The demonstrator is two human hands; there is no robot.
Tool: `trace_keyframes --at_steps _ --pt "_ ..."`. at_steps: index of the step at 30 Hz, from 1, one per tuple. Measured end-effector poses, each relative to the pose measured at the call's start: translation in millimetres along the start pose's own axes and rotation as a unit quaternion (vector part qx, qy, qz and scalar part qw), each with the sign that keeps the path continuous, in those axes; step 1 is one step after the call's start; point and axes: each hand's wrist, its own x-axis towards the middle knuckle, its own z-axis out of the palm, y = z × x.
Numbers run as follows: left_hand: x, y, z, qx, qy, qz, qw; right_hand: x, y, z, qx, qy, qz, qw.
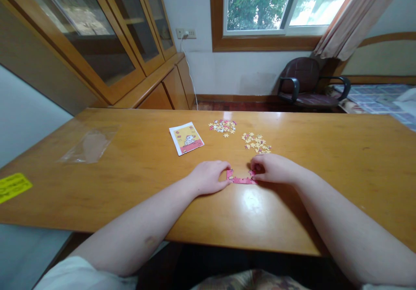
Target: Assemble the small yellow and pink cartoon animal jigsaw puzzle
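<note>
Several joined pink puzzle pieces [242, 180] form a U-shaped strip on the wooden table. My left hand [211, 177] rests at the strip's left end, its thumb and forefinger apart and touching the pink edge. At the right end, my right hand [268, 168] has curled fingers and a thumb pinched against a pink piece, which they partly cover. Beyond my right hand lies a loose pile of mostly yellow pieces [256, 143]. A second pile of mixed yellow, white and pink pieces [223, 127] is farther back. A picture card [186, 138] showing a white character lies to the left.
The wooden table [146, 151] carries a clear plastic bag [87, 145] and a yellow sticker [14, 187] at the left. Behind it are a glass-door cabinet [136, 21], an office chair [300, 82], a window and a bed.
</note>
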Motion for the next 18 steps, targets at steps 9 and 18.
trace_keyframes --at_steps 9,18 --pt "1.9 0.4 3.6 0.003 0.005 0.014 1.0 -0.3 6.3 -2.8 0.056 -0.008 -0.029 0.998" --pt "16.9 -18.0 6.2 -0.117 0.082 -0.091 0.986 26.5 42.8 12.4 0.025 0.312 0.06 0.948"
